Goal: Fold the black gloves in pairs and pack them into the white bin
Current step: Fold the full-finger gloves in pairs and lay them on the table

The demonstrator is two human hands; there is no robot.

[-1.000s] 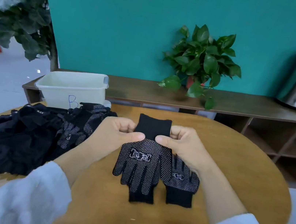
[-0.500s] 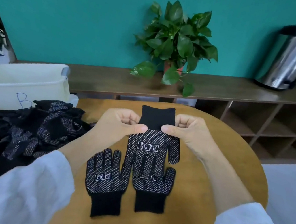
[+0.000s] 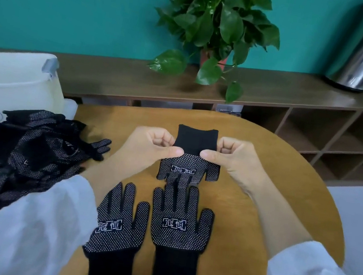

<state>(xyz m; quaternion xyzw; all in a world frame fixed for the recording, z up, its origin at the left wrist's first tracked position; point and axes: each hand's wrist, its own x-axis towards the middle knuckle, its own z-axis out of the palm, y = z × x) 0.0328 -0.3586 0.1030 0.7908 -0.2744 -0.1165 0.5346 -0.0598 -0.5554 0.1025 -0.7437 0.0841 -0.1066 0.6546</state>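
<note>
Hands: left [image 3: 150,147] and right [image 3: 235,159] pinch held glove's [image 3: 190,160] cuff, table centre. Two gloves [image 3: 176,228] lie flat at 6 o'clock; bin [image 3: 16,84] at 10. Align cuffs squarely before folding.

A: The glove [image 3: 190,160] pinched between the left hand [image 3: 150,147] and the right hand [image 3: 233,159], what colour is it?

B: Black, with a plain black cuff above the pinch and white dots plus a white boxed logo below it.

A: And the two gloves [image 3: 176,228] nearer the person than the grip?

B: Same black knit, white dots, white logo, plain cuffs.

A: Left of the grip?

B: A black heap of gloves [image 3: 20,155], dotted white in patches, and beyond it a white bin [image 3: 16,86] with a blue letter drawn on its side.

A: The sleeves [image 3: 27,232]?

B: White. The table [image 3: 284,199] is warm yellow-brown, the wall [image 3: 78,4] beyond the grip teal, the plant [image 3: 218,22] green.
</note>
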